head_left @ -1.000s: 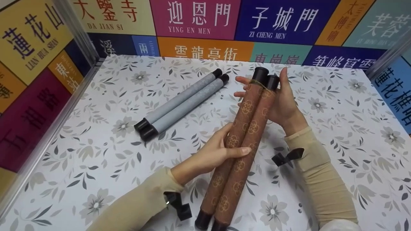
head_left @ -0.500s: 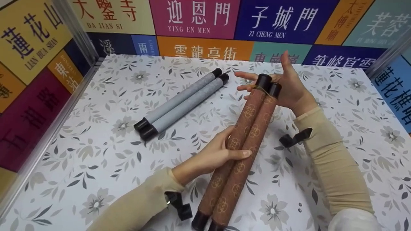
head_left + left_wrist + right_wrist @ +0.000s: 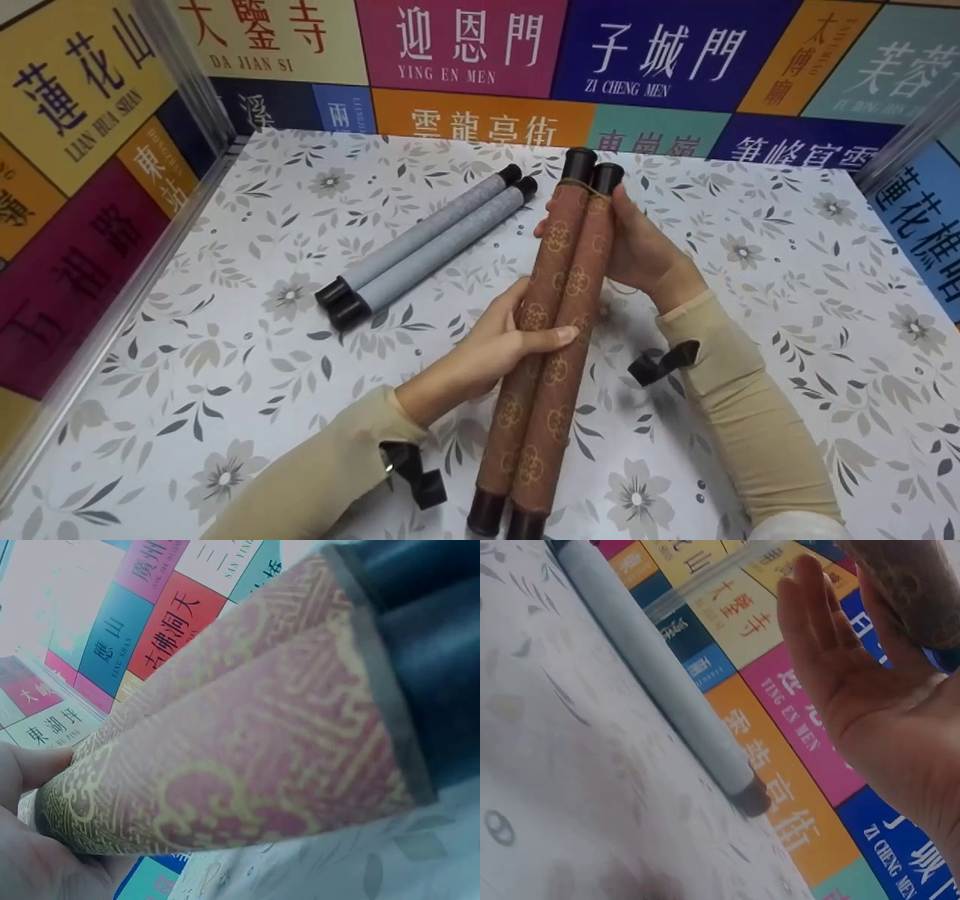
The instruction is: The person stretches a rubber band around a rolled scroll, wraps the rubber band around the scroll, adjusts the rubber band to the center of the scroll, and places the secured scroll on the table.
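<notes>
A brown hanging scroll (image 3: 559,307), rolled from both ends into two rolls with gold flower motifs and dark end knobs, slants upright in the head view. My left hand (image 3: 499,337) grips it around the middle, thumb across the front. A thin cord (image 3: 586,184) circles the upper end. My right hand (image 3: 641,244) is behind that end, its thumb along the right side and fingertips showing at the left. In the right wrist view its fingers (image 3: 810,607) are loosely extended beside the scroll. The left wrist view shows the patterned rolls (image 3: 225,787) close up.
A second, grey-blue scroll (image 3: 427,240), also in two rolls with dark knobs, lies on the floral-patterned table (image 3: 247,375) to the left. Colourful panels with printed place names (image 3: 457,45) stand along the back and sides.
My right hand has dropped from fingers spread and thumb raised to behind the scroll's top. The brown scroll's upper end has swung left and up, still in my left hand.
</notes>
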A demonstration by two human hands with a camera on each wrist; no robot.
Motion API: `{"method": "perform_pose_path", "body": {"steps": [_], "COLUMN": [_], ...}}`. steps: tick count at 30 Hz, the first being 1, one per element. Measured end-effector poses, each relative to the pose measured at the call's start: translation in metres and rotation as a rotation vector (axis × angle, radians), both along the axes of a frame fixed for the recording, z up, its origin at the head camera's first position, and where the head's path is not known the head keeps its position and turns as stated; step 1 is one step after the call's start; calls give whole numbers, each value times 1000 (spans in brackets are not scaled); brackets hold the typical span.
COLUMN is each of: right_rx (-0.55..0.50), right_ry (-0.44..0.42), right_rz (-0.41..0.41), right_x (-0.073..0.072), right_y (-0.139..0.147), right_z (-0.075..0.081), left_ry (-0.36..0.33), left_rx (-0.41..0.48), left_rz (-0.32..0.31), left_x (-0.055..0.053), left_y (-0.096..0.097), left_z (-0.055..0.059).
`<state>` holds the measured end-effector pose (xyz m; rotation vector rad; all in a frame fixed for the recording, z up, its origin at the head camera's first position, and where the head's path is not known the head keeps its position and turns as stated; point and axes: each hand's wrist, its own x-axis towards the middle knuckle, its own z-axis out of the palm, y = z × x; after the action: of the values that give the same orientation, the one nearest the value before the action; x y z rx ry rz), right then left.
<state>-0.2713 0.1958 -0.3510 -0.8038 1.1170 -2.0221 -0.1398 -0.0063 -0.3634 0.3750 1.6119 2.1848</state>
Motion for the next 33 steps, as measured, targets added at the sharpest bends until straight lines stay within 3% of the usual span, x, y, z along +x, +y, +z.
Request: {"method": "perform_pose_path", "body": {"steps": [6,9,18,26,30,33], "right_rx": [147,169,200,118,154,260], "right_ry": [14,-10,-55,-59,57,148], "right_rz": [-373,-479,-576,-529,-657,-859], "right_x": [19,24,27,24,19,17], "right_y": [-15,-21,-26,-16,-13,-16], "right_z": [-1,-2,-5,-8,-13,-17], "left_ry": [28,28,-3,1,-25,-57], "left_rx": [-41,-69,-48,8,37,53], "left_rz": [32,39,40,51,65,91], "left_x": [1,2,0,3,5,5], "left_y": [4,5,5,6,6,6], "left_z": [0,0,0,2,4,5]}}
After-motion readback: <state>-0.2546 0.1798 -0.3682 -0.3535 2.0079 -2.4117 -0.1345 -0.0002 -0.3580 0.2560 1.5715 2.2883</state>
